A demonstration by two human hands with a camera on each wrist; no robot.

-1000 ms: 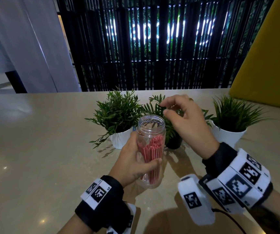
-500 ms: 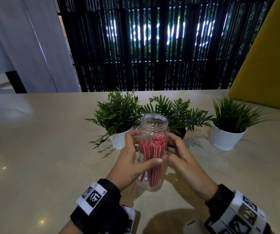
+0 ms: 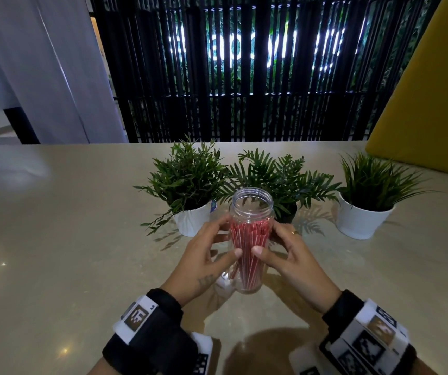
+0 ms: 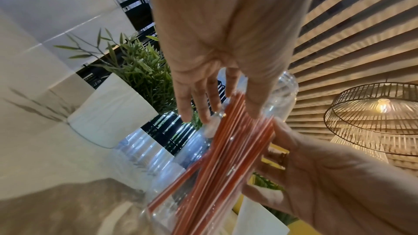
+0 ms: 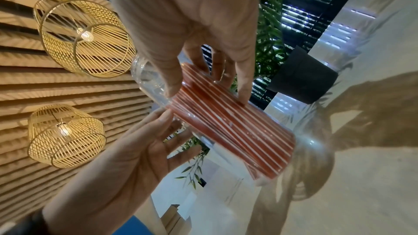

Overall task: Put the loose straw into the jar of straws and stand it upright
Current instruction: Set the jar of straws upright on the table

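Note:
A clear plastic jar (image 3: 252, 204) stands upright on the beige table (image 3: 82, 239), its mouth open. Several red-and-white straws (image 3: 248, 244) stand inside it, fanned out below the neck. My left hand (image 3: 226, 238) grips the jar's left side, thumb on the front. My right hand (image 3: 268, 239) grips the right side the same way. In the left wrist view the left hand (image 4: 217, 106) has its fingers wrapped on the jar (image 4: 285, 85) over the straws (image 4: 226, 158). The right wrist view shows the right hand (image 5: 203, 81) on the jar (image 5: 144, 74). No straw lies outside the jar.
Three potted plants stand just behind the jar: a white pot (image 3: 191, 220) at left, a black pot (image 3: 287, 213) in the middle, a white pot (image 3: 363, 220) at right. A yellow seat back (image 3: 428, 104) rises at the far right. A black slatted screen (image 3: 244, 77) lines the table's far edge.
My right hand came down from above the jar's mouth to its right side and took hold. The left hand kept its grip on the jar.

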